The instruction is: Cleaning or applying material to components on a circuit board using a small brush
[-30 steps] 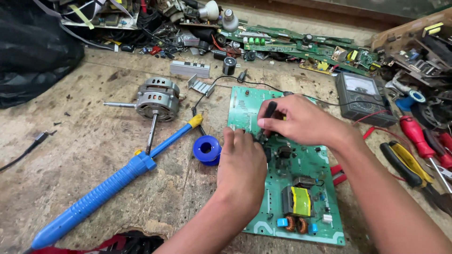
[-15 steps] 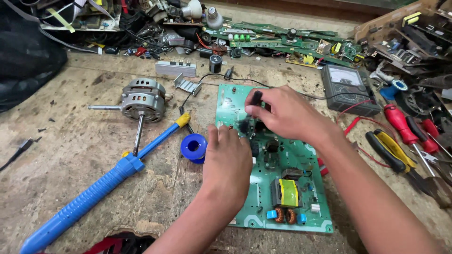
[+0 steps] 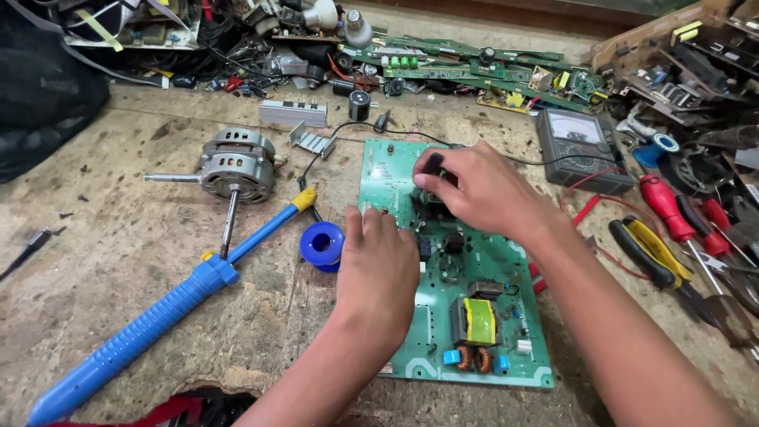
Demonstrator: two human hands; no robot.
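Observation:
A green circuit board lies flat on the worn wooden bench, with a yellow transformer near its front end. My left hand rests palm down on the board's left edge and touches it. My right hand is over the board's far half, fingers pinched on a small black part standing there. A black wire runs from the board's far end.
A blue desoldering pump, a blue solder spool and a small electric motor lie to the left. An analog multimeter, red screwdrivers and pliers lie to the right. Loose boards and parts crowd the back edge.
The view has shifted a little. Both hands stay on the board; my right hand has kept its pinch on the black part with only slight movement.

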